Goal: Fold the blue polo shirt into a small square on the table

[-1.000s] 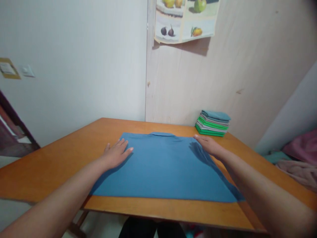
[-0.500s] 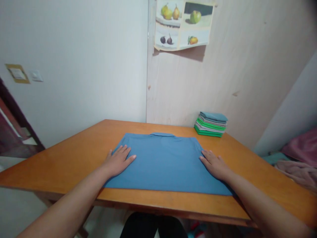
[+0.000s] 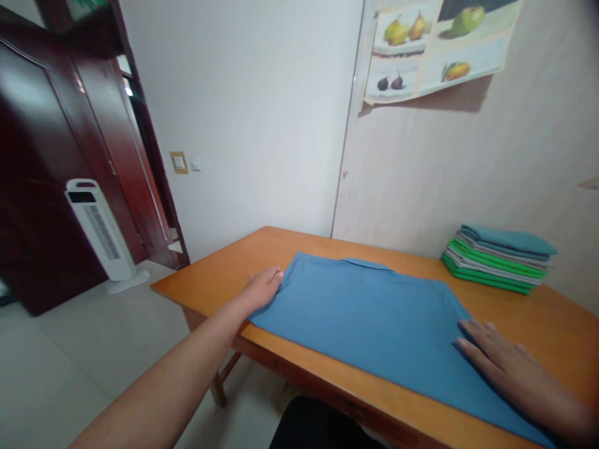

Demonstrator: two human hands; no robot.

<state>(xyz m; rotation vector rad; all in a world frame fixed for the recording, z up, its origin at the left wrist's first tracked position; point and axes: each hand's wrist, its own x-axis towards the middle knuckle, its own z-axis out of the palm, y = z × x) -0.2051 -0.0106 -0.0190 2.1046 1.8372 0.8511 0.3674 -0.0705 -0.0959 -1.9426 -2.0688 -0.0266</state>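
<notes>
A blue collared shirt [image 3: 374,312] lies flat on the wooden table [image 3: 224,284], collar toward the wall. My left hand [image 3: 262,288] is at the shirt's far left edge, fingers drawn together and curled onto the cloth there. Flat on the shirt's near right part rests my right hand [image 3: 512,374], its fingers stretched out and slightly apart.
A stack of folded green, grey and teal clothes [image 3: 496,259] sits at the table's back right by the wall. A fruit poster [image 3: 435,43] hangs above. To the left stand a white tower fan [image 3: 100,234] and a dark wooden door [image 3: 42,156] over pale floor.
The view has swung left, bringing the door and fan into sight. My left hand slid from the shirt's surface to its left edge and closed there. My right hand stays flat on the right side.
</notes>
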